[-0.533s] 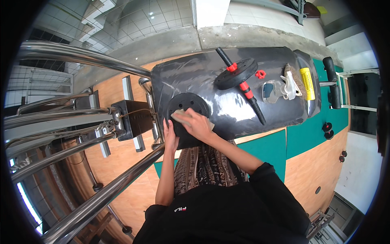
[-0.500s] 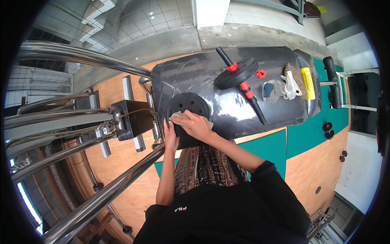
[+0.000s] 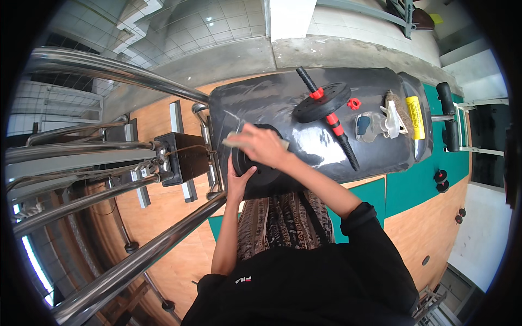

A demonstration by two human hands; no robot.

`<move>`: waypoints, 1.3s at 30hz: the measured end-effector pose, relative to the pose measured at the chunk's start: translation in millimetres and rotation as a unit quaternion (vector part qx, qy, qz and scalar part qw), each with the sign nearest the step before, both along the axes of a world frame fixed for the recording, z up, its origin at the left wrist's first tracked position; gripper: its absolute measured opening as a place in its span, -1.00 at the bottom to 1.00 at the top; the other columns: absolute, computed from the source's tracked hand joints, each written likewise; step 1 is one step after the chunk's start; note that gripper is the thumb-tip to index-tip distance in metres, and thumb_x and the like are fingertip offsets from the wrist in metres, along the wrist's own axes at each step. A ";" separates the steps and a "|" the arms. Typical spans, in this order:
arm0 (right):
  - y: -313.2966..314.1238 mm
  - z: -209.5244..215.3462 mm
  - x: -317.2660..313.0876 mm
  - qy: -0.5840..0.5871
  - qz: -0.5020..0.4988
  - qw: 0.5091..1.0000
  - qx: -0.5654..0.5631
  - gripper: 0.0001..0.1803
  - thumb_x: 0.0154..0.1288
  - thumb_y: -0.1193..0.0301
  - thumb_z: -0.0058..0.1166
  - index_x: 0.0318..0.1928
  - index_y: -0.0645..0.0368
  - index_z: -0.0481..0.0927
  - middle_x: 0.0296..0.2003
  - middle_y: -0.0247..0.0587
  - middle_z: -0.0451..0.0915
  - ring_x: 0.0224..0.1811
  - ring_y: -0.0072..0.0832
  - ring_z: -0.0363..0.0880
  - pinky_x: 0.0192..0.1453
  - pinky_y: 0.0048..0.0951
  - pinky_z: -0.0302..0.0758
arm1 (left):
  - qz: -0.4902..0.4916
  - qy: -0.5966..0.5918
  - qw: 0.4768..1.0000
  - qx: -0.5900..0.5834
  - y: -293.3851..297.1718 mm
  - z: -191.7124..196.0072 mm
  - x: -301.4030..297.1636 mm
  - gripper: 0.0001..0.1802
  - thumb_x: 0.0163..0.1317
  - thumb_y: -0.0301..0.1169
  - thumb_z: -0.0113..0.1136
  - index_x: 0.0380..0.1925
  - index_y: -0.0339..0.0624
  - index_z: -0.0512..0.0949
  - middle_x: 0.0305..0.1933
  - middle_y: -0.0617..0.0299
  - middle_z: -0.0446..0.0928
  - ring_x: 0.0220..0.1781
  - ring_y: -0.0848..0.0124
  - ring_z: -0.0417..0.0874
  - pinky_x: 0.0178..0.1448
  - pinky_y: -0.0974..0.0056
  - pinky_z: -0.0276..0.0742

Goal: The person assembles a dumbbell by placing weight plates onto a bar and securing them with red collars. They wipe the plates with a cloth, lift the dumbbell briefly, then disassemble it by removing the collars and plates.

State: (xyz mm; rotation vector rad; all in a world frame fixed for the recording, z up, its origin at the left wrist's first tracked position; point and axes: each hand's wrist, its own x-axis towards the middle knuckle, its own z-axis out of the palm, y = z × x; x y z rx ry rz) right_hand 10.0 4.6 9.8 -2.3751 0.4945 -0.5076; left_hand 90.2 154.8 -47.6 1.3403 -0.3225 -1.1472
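We saw few packaged things, all at the far right end of the black plastic-covered bench (image 3: 272, 103). A yellow oblong tube-shaped pack (image 3: 416, 117) lay lengthwise near the bench's right edge, with small dark print along it that we could not make out. Just left of it sat a clear plastic pouch (image 3: 365, 125) with a dark blue patch inside, lying flat beside a white piece. We found no signs or screens anywhere in view.
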 end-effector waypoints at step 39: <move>-2.4 65.1 -55.1 0.117 -0.182 0.973 -0.084 -0.64 0.11 0.43 0.08 -0.04 -0.17 0.61 -0.20 -0.26 0.55 -0.36 -0.16 0.63 -0.37 -0.16 0.58 | 0.026 -0.270 0.962 -0.014 -12.7 37.1 -88.3 -0.21 0.06 -0.59 0.25 0.31 -0.27 0.12 0.14 -0.16 0.43 0.17 0.20 0.47 0.21 0.22 0.34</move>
